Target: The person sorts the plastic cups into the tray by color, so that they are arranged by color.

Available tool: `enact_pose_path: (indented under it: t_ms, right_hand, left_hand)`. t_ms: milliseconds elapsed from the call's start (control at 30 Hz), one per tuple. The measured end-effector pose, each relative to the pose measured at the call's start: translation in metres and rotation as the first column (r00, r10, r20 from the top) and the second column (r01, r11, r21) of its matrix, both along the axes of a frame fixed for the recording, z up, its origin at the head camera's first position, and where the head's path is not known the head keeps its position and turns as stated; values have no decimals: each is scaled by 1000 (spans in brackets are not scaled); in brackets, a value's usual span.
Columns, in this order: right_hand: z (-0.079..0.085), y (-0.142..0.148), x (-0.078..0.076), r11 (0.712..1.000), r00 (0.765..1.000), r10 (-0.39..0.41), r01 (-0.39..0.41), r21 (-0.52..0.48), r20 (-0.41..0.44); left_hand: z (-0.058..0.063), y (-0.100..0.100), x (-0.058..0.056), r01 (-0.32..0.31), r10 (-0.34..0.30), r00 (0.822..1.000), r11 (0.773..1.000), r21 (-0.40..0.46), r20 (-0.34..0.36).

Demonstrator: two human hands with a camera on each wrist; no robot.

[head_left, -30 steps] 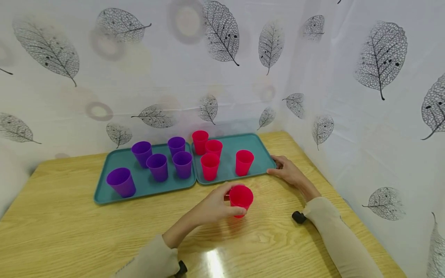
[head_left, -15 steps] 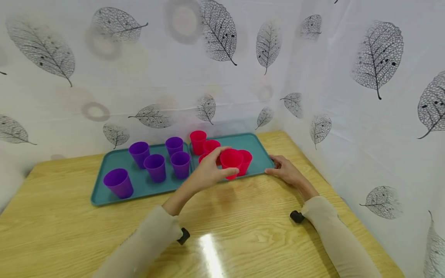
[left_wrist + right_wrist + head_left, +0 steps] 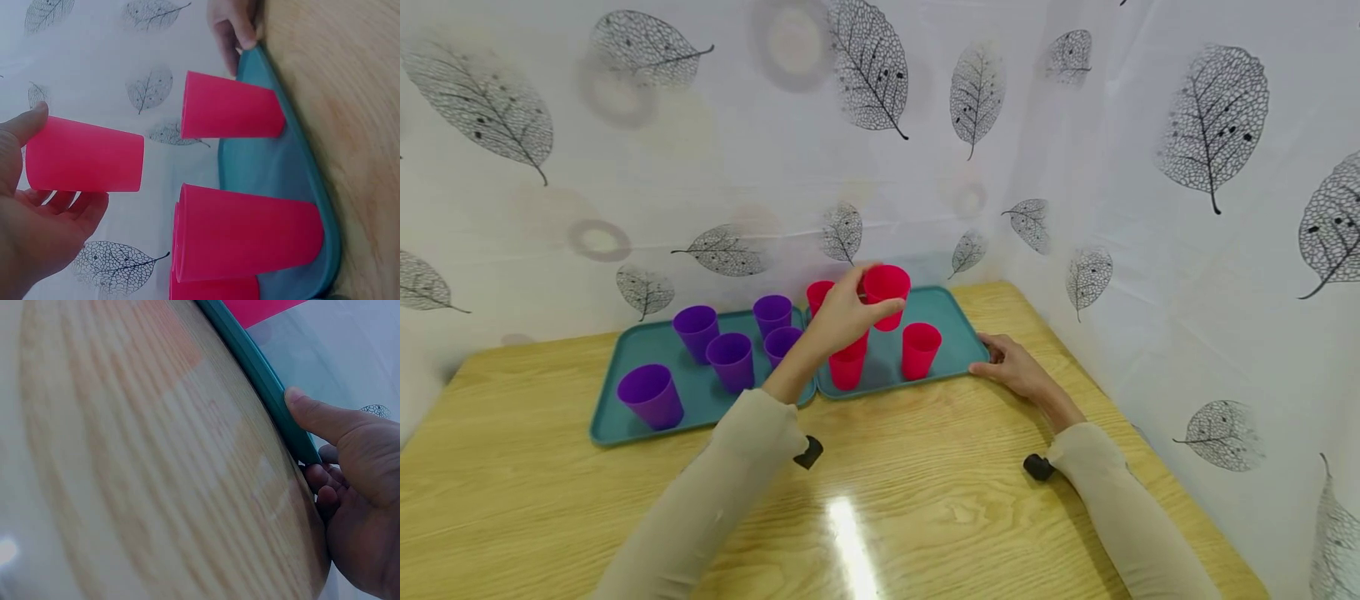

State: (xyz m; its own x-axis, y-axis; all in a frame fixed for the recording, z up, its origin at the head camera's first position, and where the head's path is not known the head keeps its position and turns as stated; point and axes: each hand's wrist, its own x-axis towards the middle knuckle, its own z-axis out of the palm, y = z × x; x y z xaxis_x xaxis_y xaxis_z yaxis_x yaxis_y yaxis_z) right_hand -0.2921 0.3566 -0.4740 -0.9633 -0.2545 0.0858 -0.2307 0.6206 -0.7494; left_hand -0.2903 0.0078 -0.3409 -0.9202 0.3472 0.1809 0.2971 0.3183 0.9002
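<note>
My left hand [image 3: 842,315] holds a red cup [image 3: 889,293] upright between thumb and fingers, raised above the right-hand teal tray [image 3: 951,333]. In the left wrist view the held cup [image 3: 87,156] hangs clear of the other cups. Below it, a single red cup [image 3: 921,350] stands on the tray near its front edge. More red cups [image 3: 847,368] stand at the tray's left side, partly covered by my left hand. My right hand [image 3: 1018,367] grips the tray's front right corner; in the right wrist view its thumb [image 3: 306,409] lies on the rim with fingers curled beneath.
A second teal tray [image 3: 606,408] adjoins on the left, bearing several purple cups [image 3: 730,362]. Both trays sit on a wooden table [image 3: 925,483]. A white leaf-printed curtain [image 3: 925,192] hangs behind and along the right side.
My left hand has carried the red cup up and away from the table's front, over the right tray. My right hand stays at the tray's corner. The view has shifted slightly.
</note>
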Motion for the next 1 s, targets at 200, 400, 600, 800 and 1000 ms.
enact_pose_path:
  t_ms: [200,400,600,800,1000]
  right_hand:
    - [3,-1,1,1000,1000,-9,9,6,-5]
    - [11,-8,7,1000,1000,-7,7,-2,-9]
    - [34,-20,21,1000,1000,15,-15,-15,2]
    - [39,-23,25,1000,1000,3,-2,-20,7]
    - [39,-22,24,999,1000,11,-11,-30,14]
  left_hand:
    - [1,9,-14,-23,23,999,1000,18,22]
    - [-3,19,-27,-60,59,997,998,21,42]
    - [-13,29,-38,-76,78,996,997,-31,45]
    - [-25,36,-45,-117,120,993,987,-106,19]
    - [-33,41,-50,-145,149,988,982,-119,29]
